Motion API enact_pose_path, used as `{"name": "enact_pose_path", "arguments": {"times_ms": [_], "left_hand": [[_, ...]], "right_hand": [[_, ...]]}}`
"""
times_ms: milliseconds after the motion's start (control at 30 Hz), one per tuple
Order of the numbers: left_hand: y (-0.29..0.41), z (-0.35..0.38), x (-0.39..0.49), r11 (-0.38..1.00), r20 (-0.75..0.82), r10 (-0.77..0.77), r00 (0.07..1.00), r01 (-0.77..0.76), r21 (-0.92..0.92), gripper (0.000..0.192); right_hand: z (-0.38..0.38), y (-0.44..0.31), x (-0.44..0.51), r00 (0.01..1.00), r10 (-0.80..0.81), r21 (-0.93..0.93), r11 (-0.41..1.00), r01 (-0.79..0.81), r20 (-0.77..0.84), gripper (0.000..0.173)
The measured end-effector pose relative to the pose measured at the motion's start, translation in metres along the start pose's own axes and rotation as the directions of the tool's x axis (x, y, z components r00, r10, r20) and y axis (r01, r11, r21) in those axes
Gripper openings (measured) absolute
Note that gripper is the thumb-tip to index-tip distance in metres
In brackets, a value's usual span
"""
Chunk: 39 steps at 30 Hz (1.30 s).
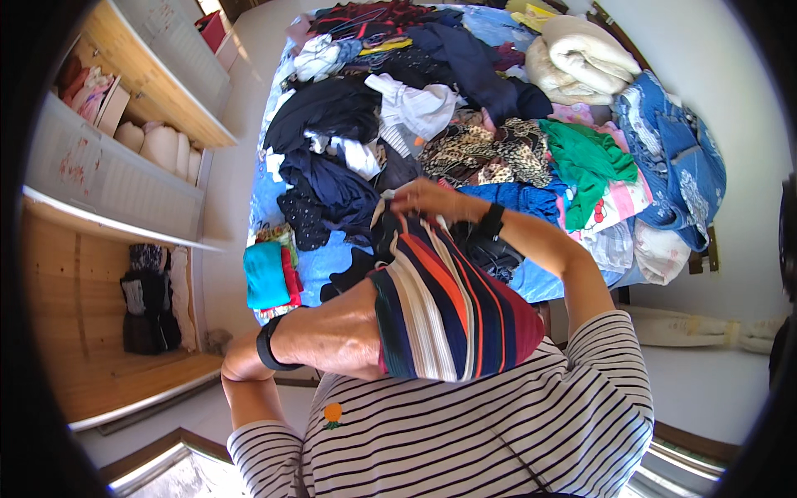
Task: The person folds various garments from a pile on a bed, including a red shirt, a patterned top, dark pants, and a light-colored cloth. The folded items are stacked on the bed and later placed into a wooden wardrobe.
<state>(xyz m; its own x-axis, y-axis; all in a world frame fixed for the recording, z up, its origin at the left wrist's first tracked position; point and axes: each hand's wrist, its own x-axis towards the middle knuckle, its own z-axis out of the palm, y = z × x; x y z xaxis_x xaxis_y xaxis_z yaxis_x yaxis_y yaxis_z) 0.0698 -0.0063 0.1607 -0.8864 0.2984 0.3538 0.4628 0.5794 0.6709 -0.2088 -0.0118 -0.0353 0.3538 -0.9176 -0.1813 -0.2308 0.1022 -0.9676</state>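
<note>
A striped knit garment (436, 299) in navy, orange, cream and dark red is stretched in front of my chest. My left hand (358, 336) reaches inside it past the wrist, so its fingers are hidden by the fabric. At the garment's far end, my right hand (423, 199) pinches the edge; the fingers are slightly blurred. Just beyond that hand lie a leopard-print garment (461, 146) and a blue crinkled garment (517, 199). Left of the striped garment sits a folded stack with a teal cloth (266, 275) on top.
A bed (324, 255) carries heaped clothes, including a white garment (420, 103), a green garment (585, 159) and a rolled cream quilt (582, 59). Along the left stands an open wooden wardrobe (56, 299) with dark clothes (149, 305) inside. A wall (741, 187) bounds the right.
</note>
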Motion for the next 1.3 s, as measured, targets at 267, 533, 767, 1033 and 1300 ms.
{"name": "enact_pose_path", "arguments": {"times_ms": [267,533,767,1033,1300], "left_hand": [[-0.006,-0.002,-0.005,0.994,-0.096,-0.108,0.989,0.105,-0.033,0.056],[-0.019,-0.011,0.023,0.91,-0.655,-0.401,0.641,0.362,-0.203,0.024],[-0.053,-0.038,0.04,0.879,-0.734,-0.455,0.504,0.389,-0.277,0.021],[-0.089,-0.07,-0.004,0.583,-0.457,-0.773,0.441,0.208,-0.785,0.033],[-0.095,-0.038,-0.044,0.558,-0.1,-0.821,0.562,0.754,-0.346,0.071]], "right_hand": [[-0.032,-0.084,-0.024,0.91,-0.404,-0.312,0.88,0.358,-0.094,0.04],[0.031,-0.026,-0.101,0.894,-0.214,0.403,0.914,0.042,0.393,0.085],[0.032,-0.091,-0.067,0.993,-0.057,0.308,0.948,0.085,-0.1,0.064],[0.042,-0.116,-0.06,0.975,-0.062,0.316,0.94,0.129,-0.215,0.037],[0.061,-0.106,-0.105,0.921,0.336,0.697,0.612,-0.374,0.199,0.037]]}}
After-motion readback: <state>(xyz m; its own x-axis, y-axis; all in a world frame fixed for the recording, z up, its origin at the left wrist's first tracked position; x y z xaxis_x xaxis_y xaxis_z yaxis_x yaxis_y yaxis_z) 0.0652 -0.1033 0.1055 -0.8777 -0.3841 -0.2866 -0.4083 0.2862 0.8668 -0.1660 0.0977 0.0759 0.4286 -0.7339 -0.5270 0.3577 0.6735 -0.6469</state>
